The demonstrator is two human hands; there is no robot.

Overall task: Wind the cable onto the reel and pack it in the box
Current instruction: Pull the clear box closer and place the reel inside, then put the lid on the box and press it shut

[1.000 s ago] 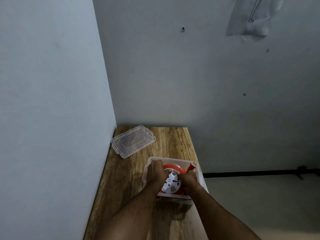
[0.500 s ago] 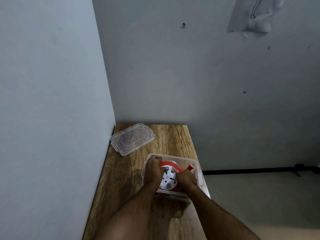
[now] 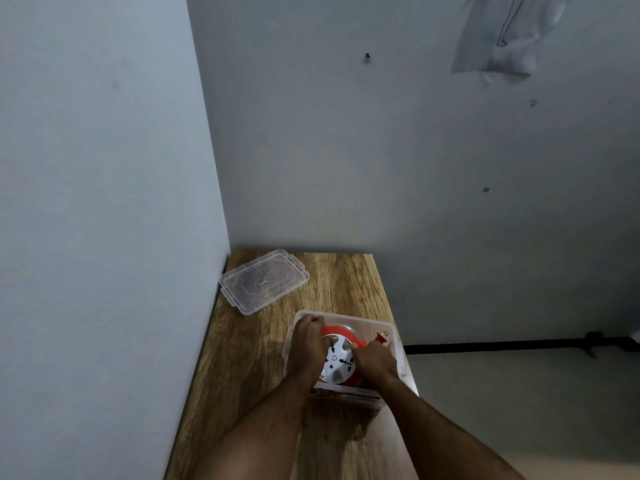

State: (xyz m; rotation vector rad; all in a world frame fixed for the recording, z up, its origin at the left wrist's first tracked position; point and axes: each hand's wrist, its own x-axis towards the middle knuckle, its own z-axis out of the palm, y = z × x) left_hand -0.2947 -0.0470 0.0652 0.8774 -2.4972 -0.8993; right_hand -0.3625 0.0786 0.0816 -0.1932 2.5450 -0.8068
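Head: unlabelled reel [image 3: 337, 362] in box [image 3: 360, 322]

Both bare forearms reach forward over the reel [image 3: 337, 358]; the left hand [image 3: 307, 344] lies curled on the reel's left side, knuckles up; the right hand [image 3: 375, 361] presses its right edge, fingers bent down.

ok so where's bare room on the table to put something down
Bare wood lies between the clear plastic lid and the clear plastic box, along the wooden table's far right, and left of the box. The box is crowded: red and white reel, both hands.
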